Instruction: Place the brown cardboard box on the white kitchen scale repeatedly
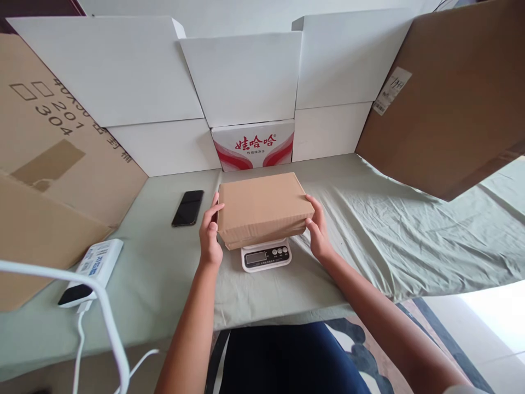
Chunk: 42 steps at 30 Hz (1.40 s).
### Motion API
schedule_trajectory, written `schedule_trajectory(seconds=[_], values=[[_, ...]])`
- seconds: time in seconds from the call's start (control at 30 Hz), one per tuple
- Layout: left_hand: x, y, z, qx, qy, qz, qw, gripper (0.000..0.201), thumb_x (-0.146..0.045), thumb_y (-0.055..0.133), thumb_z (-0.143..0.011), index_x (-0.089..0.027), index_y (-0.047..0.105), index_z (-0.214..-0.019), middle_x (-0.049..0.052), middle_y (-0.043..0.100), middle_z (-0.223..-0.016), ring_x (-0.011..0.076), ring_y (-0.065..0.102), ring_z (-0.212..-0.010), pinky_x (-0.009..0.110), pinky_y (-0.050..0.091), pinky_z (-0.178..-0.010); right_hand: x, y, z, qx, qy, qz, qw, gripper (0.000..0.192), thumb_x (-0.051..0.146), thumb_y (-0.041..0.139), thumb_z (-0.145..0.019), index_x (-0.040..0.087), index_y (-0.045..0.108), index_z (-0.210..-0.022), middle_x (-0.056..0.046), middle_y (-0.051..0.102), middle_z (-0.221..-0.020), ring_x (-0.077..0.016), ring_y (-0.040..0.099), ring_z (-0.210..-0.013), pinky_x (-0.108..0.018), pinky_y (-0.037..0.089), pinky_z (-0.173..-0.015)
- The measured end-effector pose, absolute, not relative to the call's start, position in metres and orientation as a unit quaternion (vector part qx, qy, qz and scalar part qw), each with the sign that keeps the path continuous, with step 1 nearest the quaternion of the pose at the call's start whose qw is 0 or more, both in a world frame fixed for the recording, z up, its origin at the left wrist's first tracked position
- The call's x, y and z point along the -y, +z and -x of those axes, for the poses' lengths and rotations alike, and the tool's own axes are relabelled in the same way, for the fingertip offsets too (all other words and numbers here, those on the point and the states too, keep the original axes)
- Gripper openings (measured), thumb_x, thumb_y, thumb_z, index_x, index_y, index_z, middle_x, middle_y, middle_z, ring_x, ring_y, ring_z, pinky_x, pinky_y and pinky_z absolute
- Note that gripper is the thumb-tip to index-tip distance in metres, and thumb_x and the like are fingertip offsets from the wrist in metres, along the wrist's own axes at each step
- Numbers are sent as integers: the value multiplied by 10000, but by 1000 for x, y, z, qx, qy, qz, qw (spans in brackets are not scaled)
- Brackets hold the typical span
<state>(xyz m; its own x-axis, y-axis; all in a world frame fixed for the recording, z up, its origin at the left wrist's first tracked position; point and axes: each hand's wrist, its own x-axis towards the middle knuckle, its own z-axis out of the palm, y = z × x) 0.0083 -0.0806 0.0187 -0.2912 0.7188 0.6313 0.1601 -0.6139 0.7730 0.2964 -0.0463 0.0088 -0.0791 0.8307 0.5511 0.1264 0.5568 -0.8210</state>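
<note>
a plain brown cardboard box (262, 208), flat and rectangular with a smooth closed top, sits on a small white scale (266, 255) atop wrinkled pale green cloth (389, 241). left hand (210, 232) and right hand (318, 230) grasp its short ends, fingers pressed flat against the sides.

Table under pale green cloth (369, 230), bearing black phone (187, 208), white kitchen scale (266, 255), white power bank (92, 271)
</note>
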Motion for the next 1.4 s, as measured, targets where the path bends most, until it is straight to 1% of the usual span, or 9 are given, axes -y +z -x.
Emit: schedule_trajectory(seconds=[0.17, 0.33, 0.47, 0.6, 0.77, 0.9, 1.1, 1.3, 1.4], values=[[80, 18, -9, -378, 711, -557, 203, 544, -654, 542, -991, -256, 699, -1326, 124, 525, -1636, 343, 393, -1584, 531, 309, -1297, 47, 9, -297, 670, 322, 363, 562, 629, 684, 470, -1010, 367, 430, -1553, -63, 495, -1623, -334, 458, -1520, -555, 419, -1251], [95, 6, -6, -420, 691, -534, 245, 740, -730, 547, -955, -270, 567, -1535, 125, 534, -1628, 348, 443, -1551, 496, 380, -1265, 51, 10, -296, 654, 367, 356, 557, 709, 685, 486, -1008, 354, 354, -1621, -55, 403, -1712, -324, 390, -1585, -544, 387, -1288], [108, -7, -2, -474, 650, -522, 281, 683, -712, 492, -987, -257, 629, -1479, 124, 605, -1554, 337, 470, -1532, 467, 399, -1257, 54, 12, -296, 649, 382, 349, 557, 690, 657, 510, -1012, 368, 366, -1622, -36, 390, -1728, -307, 373, -1604, -534, 364, -1314], [87, 2, 4, -451, 668, -521, 283, 643, -706, 495, -988, -262, 678, -1415, 122, 647, -1501, 318, 498, -1515, 436, 429, -1238, 43, 28, -295, 652, 373, 342, 564, 697, 702, 505, -994, 389, 392, -1606, -35, 439, -1699, -310, 443, -1562, -522, 433, -1274], [20, 18, 12, -435, 706, -490, 270, 780, -817, 459, -943, -202, 692, -1363, 165, 683, -1426, 327, 557, -1460, 445, 485, -1185, -9, 50, -277, 674, 348, 321, 568, 787, 765, 457, -975, 351, 338, -1633, -33, 375, -1739, -317, 380, -1596, -534, 361, -1315], [-17, 0, 11, -475, 694, -470, 269, 850, -874, 462, -902, -154, 716, -1274, 196, 729, -1308, 338, 612, -1397, 468, 488, -1177, -49, 36, -258, 663, 356, 324, 573, 882, 811, 422, -943, 299, 294, -1650, -60, 346, -1752, -310, 339, -1621, -516, 302, -1348], [-26, -22, 13, -483, 687, -478, 260, 876, -888, 418, -909, -159, 691, -1312, 193, 707, -1360, 307, 614, -1398, 443, 473, -1190, -61, 12, -252, 651, 393, 302, 575, 898, 777, 480, -922, 297, 253, -1646, -78, 366, -1732, -320, 376, -1594, -545, 278, -1349], [-23, -12, 11, -441, 672, -534, 263, 779, -835, 469, -931, -220, 681, -1362, 144, 664, -1458, 287, 526, -1491, 407, 391, -1260, -66, 11, -253, 650, 374, 319, 580, 977, 785, 509, -900, 323, 152, -1683, -20, 233, -1789, -281, 184, -1676, -528, 145, -1392], [-22, -13, 14, -467, 669, -531, 230, 748, -814, 486, -940, -207, 704, -1318, 152, 672, -1448, 292, 513, -1499, 416, 336, -1294, -67, 9, -253, 658, 395, 313, 559, 995, 783, 534, -896, 316, 149, -1686, -22, 226, -1793, -263, 154, -1685, -508, 100, -1400]])
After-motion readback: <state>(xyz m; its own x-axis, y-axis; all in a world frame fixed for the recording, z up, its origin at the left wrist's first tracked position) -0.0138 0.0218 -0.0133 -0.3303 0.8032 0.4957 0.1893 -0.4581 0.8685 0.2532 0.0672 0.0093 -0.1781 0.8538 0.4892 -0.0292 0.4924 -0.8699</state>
